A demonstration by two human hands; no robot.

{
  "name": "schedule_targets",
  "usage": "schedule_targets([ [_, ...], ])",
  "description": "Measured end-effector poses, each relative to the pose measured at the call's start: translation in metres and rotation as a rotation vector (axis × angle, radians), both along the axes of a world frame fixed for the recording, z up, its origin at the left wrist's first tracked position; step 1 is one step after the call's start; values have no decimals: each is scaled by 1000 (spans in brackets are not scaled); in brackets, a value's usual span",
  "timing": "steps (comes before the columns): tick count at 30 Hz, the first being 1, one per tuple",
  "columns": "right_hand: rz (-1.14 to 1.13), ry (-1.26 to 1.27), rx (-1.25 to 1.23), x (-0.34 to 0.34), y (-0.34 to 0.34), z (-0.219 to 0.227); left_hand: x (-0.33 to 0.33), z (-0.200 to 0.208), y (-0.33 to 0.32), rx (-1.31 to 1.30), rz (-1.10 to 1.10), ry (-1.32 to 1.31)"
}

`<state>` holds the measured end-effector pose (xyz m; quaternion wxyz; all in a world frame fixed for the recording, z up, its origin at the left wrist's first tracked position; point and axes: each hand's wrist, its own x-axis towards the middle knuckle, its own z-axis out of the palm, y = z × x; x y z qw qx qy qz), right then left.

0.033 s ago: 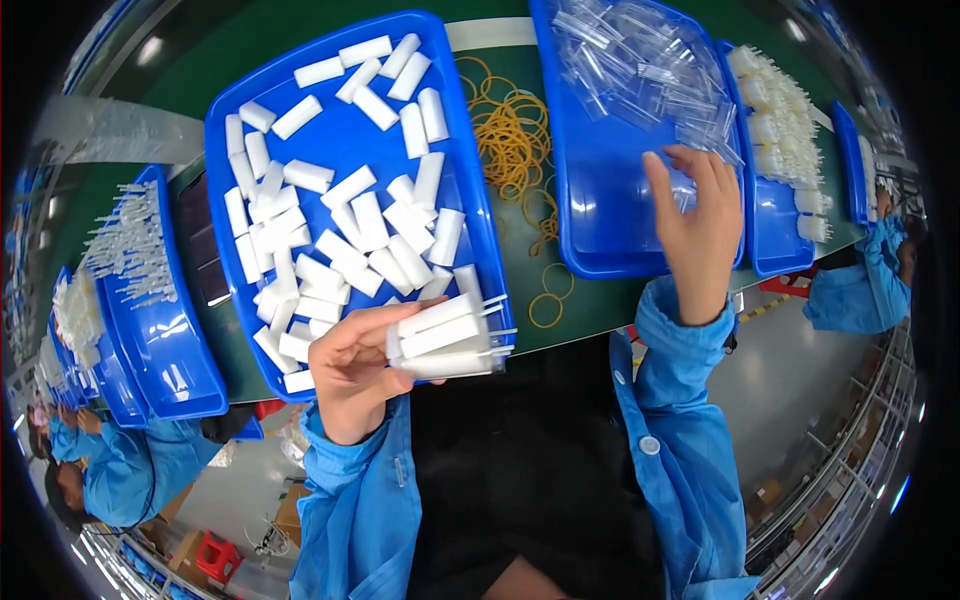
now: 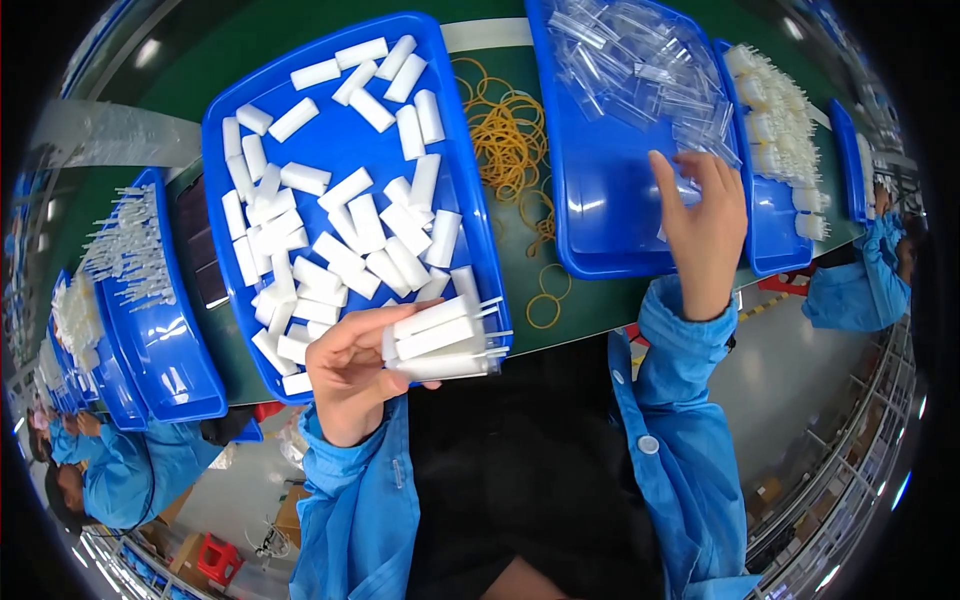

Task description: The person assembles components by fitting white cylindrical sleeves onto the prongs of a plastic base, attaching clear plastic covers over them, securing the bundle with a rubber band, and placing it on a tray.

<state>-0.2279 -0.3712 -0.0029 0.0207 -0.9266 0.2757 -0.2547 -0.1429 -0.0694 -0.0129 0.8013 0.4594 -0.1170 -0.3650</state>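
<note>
My left hand [image 2: 350, 370] is closed around a bundle of white cylinders [image 2: 440, 340] with thin pale rods sticking out of its right end. Clear plastic lies about the bundle. This hand is over the near right corner of a blue tray [image 2: 345, 130] of loose white cylinders [image 2: 370, 222]. My right hand [image 2: 705, 225] hovers over the near part of another blue tray [image 2: 605, 225], thumb and fingers apart. Clear plastic pieces [image 2: 640, 75] are heaped toward that tray's far end. Some clear plastic shows by the right fingers, but I see none gripped.
Yellow rubber bands [image 2: 508, 140] lie between the two trays on the green table [image 2: 490, 30]. At the right stands a blue tray [image 2: 780, 250] of white rod-ended pieces. Another blue tray [image 2: 175, 350] with thin rods is at the left. Co-workers in blue sit on both sides.
My right hand has shifted very slightly to the right over the tray. The left hand keeps its grip on the bundle.
</note>
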Motion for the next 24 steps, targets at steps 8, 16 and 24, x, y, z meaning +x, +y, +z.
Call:
schedule_targets([
  [8, -127, 369, -25, -34, -1, -7, -2, -6, 0, -16, 26, -66],
  [16, 147, -48, 423, -6, 39, 1, -4, -5, -2, -49, 11, -44],
  [24, 582, -321, 1188, -5, 85, 13, -4, -12, -1, -92, 27, -162],
])
